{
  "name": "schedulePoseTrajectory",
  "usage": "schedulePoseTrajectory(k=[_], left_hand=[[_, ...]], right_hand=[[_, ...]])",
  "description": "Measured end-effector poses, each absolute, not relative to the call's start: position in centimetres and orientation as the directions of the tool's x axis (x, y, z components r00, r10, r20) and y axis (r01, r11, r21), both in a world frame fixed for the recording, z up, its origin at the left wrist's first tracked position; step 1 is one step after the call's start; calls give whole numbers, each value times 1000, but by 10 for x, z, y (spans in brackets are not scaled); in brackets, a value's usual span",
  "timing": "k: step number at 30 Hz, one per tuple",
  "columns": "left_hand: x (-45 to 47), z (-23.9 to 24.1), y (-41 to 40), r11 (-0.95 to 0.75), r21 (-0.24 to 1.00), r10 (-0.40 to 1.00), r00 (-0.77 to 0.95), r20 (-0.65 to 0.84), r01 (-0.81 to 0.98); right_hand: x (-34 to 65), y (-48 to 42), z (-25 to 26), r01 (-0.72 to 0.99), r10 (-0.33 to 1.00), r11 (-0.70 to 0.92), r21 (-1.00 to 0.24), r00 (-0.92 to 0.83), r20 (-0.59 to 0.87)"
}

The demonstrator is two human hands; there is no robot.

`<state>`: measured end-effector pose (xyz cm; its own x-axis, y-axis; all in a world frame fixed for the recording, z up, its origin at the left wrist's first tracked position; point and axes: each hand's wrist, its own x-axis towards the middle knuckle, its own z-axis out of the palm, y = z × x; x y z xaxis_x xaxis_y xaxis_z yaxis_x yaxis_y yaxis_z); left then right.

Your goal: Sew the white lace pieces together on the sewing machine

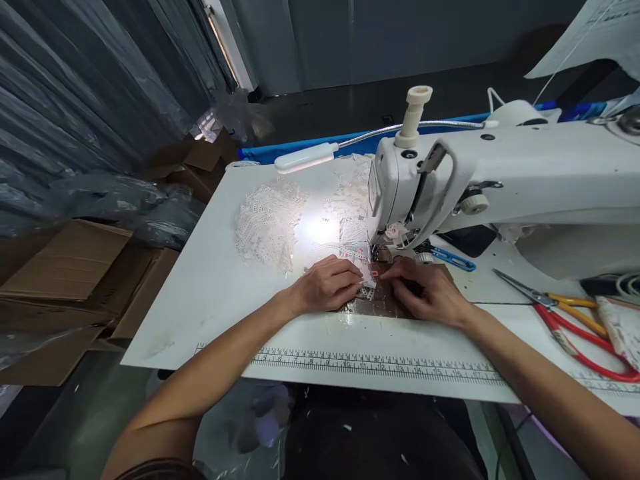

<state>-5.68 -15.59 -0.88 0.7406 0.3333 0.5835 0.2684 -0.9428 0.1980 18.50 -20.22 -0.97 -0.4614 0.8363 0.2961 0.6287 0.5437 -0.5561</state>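
A: Where are the hands?

B: Both lie on the desk (pixel 210 293), right in front of the sewing machine (pixel 500 180). The left hand (pixel 327 285) rests palm down on a small piece of white lace (pixel 367 283), its fingers (pixel 353 275) stretched nearly flat and pressing the piece rather than gripping it.

A: And the right?

B: The right hand (pixel 430 293) is just beside it, also palm down, fingers lightly curled with the tips on the same lace. Nothing is clasped in either hand; they only press on it.

A: Where does the lace sit?

B: On the metal plate just under the machine's head, close to the needle, between the two hands. Whether it lies under the foot I cannot tell.

A: What else is on the desk?

B: A heap of lace (pixel 270 223) lies beyond the left hand, lit by the lamp (pixel 305 157). Blue snips (pixel 453 259) sit near the machine's base. Farther right lie scissors (pixel 570 313) with orange and red handles. A printed ruler (pixel 380 365) runs along the near edge.

A: Beyond the desk?

B: Cardboard boxes (pixel 70 260) stand on the floor to the left.
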Motion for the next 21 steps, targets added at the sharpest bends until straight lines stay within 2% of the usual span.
schedulePoseTrajectory(k=[3,6,9,21], left_hand=[[-57,-9,-156,-943,178,330,739,587,279],[-59,-5,-156,-951,81,292,774,562,299],[-59,-2,-157,-956,10,252,803,540,293],[-56,-5,-161,-954,65,278,783,556,292]], right_hand=[[183,-207,-10,497,723,671,-550,-605,335],[179,-209,-10,517,683,720,-464,-649,336],[177,-209,-10,508,677,725,-465,-648,349],[178,-208,-11,508,693,707,-491,-637,339]])
